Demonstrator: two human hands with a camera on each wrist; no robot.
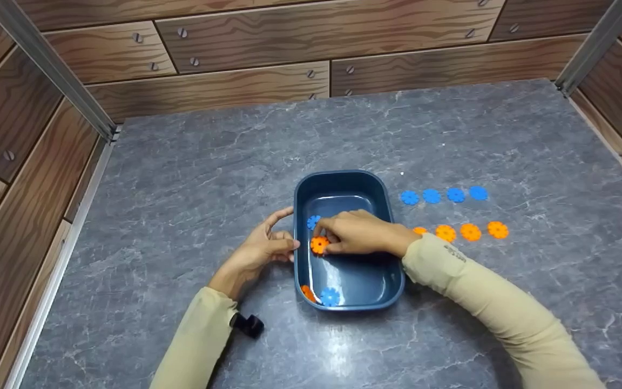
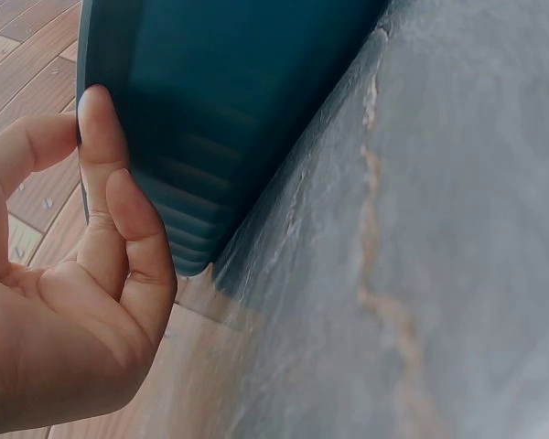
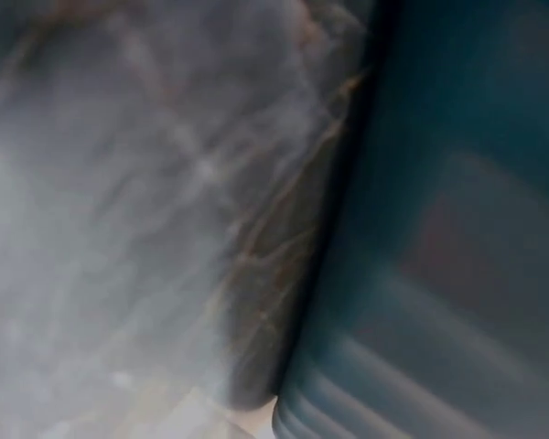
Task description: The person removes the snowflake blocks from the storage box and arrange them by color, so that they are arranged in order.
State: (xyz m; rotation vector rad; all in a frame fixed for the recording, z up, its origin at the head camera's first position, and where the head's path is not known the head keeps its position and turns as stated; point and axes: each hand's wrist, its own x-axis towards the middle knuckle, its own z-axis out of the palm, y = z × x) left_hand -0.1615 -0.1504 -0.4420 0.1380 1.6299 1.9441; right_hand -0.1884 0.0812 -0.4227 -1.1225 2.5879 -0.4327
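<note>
A dark blue plastic tub (image 1: pixel 354 309) stands on the table. My left hand (image 1: pixel 259 246) holds its left side, with the thumb at the rim; in the left wrist view the fingers (image 2: pixel 133 206) lie against the outer wall. Reaching over the right rim, my right hand (image 1: pixel 362 232) pinches an orange flower-shaped disc (image 1: pixel 319 246) inside the tub. One blue flower disc (image 1: pixel 313 222) lies just beyond it. Near the front wall are another blue disc (image 1: pixel 330 296) and an orange disc (image 1: pixel 308 293). The right wrist view has only the tub's outer wall (image 3: pixel 439 302) and no hand.
Right of the tub, several blue flower discs (image 1: pixel 455 195) form a row on the grey marbled table (image 1: pixel 208 162). Nearer is a row of several orange discs (image 1: pixel 471 232), one partly covered by my right wrist. Wood-patterned panels (image 1: pixel 246 81) border the table.
</note>
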